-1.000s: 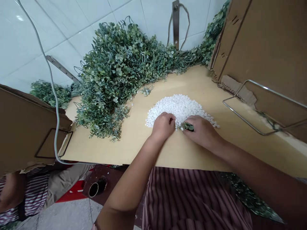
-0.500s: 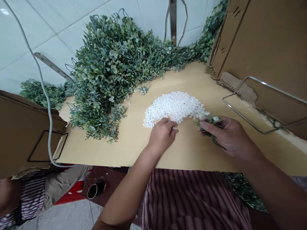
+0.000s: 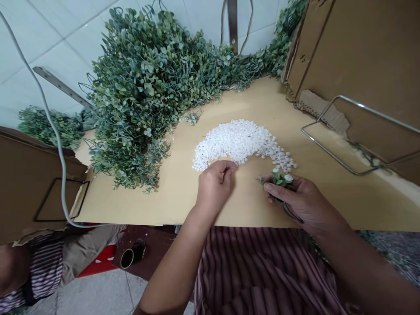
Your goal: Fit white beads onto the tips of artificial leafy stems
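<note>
A heap of small white flower-like pieces [image 3: 244, 138] lies spread in a curved band on the cardboard-covered table [image 3: 183, 199]. At the heap's near edge, my left hand [image 3: 215, 181] has its fingers drawn together in a pinch. What sits between those fingertips is too small and hidden to name. My right hand [image 3: 300, 197], closed, grips an artificial leaf sprig [image 3: 278, 179] right of the heap's near end. The sprig has green leaves, a dark stem poking out below the hand and white blossoms on top; its lower part is hidden by fingers.
Artificial greenery [image 3: 141, 83] is piled along the tiled wall. Cardboard boxes stand at both sides; a wire frame [image 3: 341, 131] juts from the right one. A white cable [image 3: 54, 118] hangs at left. Another person's trousered leg [image 3: 87, 247] and a black mug [image 3: 127, 258] are below the table edge.
My right hand has moved left and toward me with the sprig, showing white blossoms more plainly. My left hand has shifted slightly left, still pinched at the heap's edge. The view has shifted slightly.
</note>
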Available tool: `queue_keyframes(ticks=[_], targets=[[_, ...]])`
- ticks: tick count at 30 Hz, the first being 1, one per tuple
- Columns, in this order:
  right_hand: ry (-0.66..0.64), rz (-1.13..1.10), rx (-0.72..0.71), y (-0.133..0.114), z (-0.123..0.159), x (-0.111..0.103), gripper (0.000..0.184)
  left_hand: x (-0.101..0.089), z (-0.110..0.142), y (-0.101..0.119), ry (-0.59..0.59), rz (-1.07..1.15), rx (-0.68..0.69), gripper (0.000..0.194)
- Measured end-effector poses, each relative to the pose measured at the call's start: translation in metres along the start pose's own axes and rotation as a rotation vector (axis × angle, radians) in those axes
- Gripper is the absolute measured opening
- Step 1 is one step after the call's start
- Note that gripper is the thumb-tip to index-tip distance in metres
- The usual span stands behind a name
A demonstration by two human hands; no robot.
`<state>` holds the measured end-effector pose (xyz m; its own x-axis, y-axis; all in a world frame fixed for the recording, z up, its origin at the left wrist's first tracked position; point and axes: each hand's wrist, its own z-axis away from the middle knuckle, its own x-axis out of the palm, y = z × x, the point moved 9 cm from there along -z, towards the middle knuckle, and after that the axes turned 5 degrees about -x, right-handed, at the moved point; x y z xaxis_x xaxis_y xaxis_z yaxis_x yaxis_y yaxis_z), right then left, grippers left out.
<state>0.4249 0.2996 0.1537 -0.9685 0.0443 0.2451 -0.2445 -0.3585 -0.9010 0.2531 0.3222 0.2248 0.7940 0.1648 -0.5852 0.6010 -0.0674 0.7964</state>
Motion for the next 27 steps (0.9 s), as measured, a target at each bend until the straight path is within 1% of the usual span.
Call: queue_keyframes(ticks=[3, 5, 8, 11, 17, 23, 27], targets=[[-0.031, 0.07, -0.09, -0.003, -0.001, 0.001, 0.061, 0.013, 0.01, -0.013, -0.096, 0.439, -0.22, 0.014], [-0.038, 0.111, -0.153, -0.005, 0.001, 0.002, 0.055, 0.025, 0.021, -0.016, -0.163, 0.691, -0.336, 0.016], [-0.017, 0.141, -0.221, -0.006, 0.005, 0.003, 0.047, 0.039, 0.035, -0.015, -0.246, 0.886, -0.426, 0.018], [0.022, 0.151, -0.258, -0.008, 0.009, 0.004, 0.04, 0.045, 0.042, -0.016, -0.27, 0.957, -0.471, 0.022], [0.066, 0.161, -0.359, -0.019, 0.018, 0.01, 0.026, 0.043, 0.042, -0.02, -0.237, 1.014, -0.51, 0.027], [0.13, 0.236, -0.47, -0.027, 0.024, 0.007, 0.015, 0.046, 0.041, -0.019, -0.248, 1.035, -0.498, 0.024], [0.14, 0.283, -0.519, -0.029, 0.026, 0.008, 0.012, 0.045, 0.042, -0.02, -0.243, 1.025, -0.483, 0.022]])
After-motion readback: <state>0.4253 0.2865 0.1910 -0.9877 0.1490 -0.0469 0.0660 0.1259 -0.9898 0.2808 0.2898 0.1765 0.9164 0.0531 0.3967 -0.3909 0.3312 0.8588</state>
